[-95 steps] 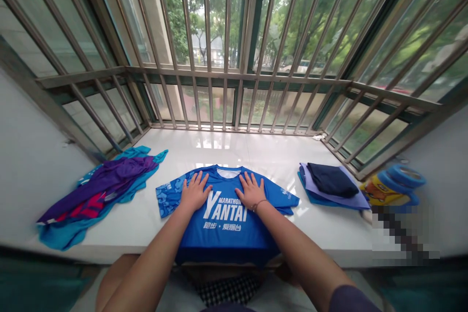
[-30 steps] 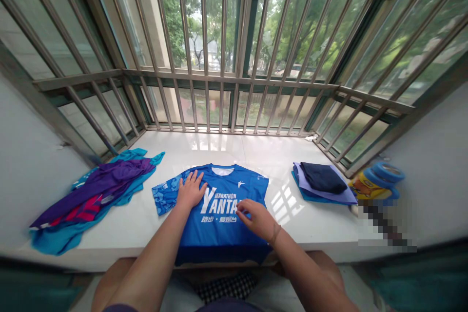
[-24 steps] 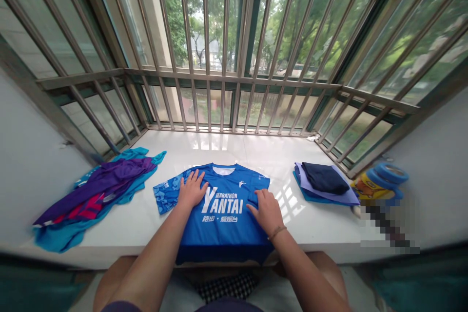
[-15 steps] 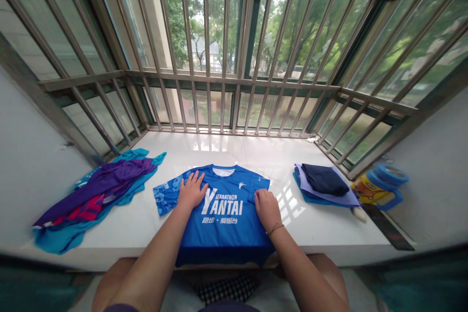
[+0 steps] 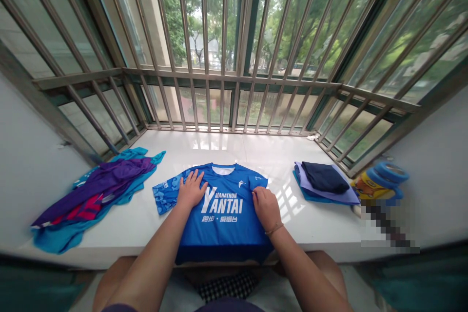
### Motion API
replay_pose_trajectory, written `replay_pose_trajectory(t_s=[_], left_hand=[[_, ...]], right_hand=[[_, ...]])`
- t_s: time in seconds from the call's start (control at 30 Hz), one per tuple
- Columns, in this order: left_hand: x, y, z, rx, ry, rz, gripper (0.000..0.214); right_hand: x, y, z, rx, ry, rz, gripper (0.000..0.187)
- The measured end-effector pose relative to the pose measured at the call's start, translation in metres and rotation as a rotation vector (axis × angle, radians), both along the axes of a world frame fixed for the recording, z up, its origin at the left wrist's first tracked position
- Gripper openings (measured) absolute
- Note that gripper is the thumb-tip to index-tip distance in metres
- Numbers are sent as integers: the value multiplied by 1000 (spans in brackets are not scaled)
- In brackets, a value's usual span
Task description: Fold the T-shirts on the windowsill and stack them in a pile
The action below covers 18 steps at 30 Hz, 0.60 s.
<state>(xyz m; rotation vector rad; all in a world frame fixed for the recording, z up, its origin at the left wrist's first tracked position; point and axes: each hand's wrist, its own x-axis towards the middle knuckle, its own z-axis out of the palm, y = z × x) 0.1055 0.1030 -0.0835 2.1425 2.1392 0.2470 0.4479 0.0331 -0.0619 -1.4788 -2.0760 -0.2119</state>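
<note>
A blue marathon T-shirt with white lettering lies face up on the white windowsill, its hem hanging over the front edge. My left hand rests flat and open on the shirt's left chest, beside the patterned left sleeve that still lies spread out. My right hand sits at the shirt's right edge with its fingers curled together on the fabric, where the right sleeve is folded in and out of sight.
A loose heap of purple, teal and red clothes lies at the left. A folded stack with a dark navy piece on top sits at the right, next to a yellow and blue toy-like object. Metal window bars close off the back.
The right sleeve, spread out at first, has been folded in by my right hand, which then moved to the shirt's right edge and curled shut there. My left hand has stayed flat.
</note>
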Motion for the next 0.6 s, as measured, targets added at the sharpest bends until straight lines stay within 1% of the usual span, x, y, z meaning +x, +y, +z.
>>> replay_pose_trajectory(t_s=[0.07, 0.13, 0.17, 0.23, 0.27, 0.33, 0.37, 0.43, 0.5, 0.53, 0.6], left_hand=[[0, 0, 1, -1, -3, 4, 67], [1, 0, 2, -3, -6, 6, 67], [1, 0, 2, -5, -8, 5, 67], [2, 0, 2, -6, -14, 2, 67], [2, 0, 2, -7, -17, 2, 67], [1, 0, 1, -7, -21, 5, 67], [1, 0, 1, -7, -21, 7, 67], [0, -1, 2, -12, -24, 8, 67], [1, -1, 6, -17, -41, 26, 64], [4, 0, 10, -6, -64, 45, 62], [17, 4, 19, 43, -129, 65, 56]], right_hand=[[-4, -7, 5, -36, 8, 191, 26], [-8, -17, 8, -160, -41, 407, 24], [-9, -22, 9, -223, -68, 489, 22], [-7, -32, 10, -303, -88, 567, 19], [-4, -36, 11, -313, -78, 565, 19], [5, -43, 12, -303, -39, 494, 21], [11, -46, 13, -293, -20, 428, 22], [22, -49, 12, -279, 10, 251, 24], [31, -51, 9, -294, 27, 102, 22], [34, -51, 7, -312, 32, 57, 21], [36, -52, 4, -357, 38, 31, 25]])
